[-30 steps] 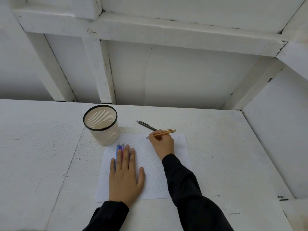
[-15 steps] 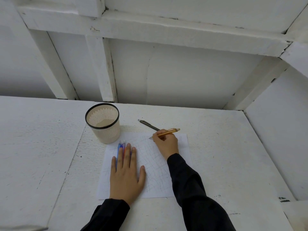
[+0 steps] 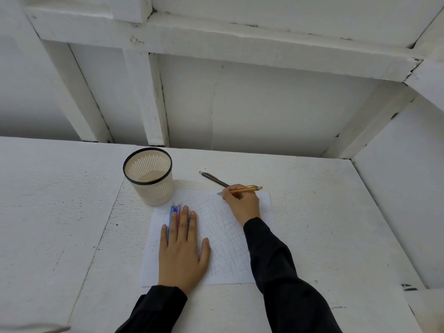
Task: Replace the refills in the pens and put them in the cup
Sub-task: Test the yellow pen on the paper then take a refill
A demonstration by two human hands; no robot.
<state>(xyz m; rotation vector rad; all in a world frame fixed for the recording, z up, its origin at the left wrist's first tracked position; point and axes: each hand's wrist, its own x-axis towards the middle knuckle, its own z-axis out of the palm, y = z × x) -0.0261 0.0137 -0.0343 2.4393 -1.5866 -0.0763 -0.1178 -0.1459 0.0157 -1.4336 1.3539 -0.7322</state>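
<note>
Saw almost nothing move over the last second. Left the cup (image 3: 153,191) standing just beyond the left fingertips, with no pen visible inside. Kept the left hand (image 3: 182,251) flat, fingers straight, pressing the paper (image 3: 223,236) and covering the coloured refills (image 3: 171,212), with tips poking out past the fingertips. Kept the right hand (image 3: 241,205) pinching the orange pen (image 3: 245,188), tip down at the paper's far edge, shifted only slightly. Left the dark pen (image 3: 212,177) lying just beyond the right knuckles, untouched. Read as a scribble test of a fresh refill. Judged the orange pen near ready for the cup, the dark pen not yet done.
</note>
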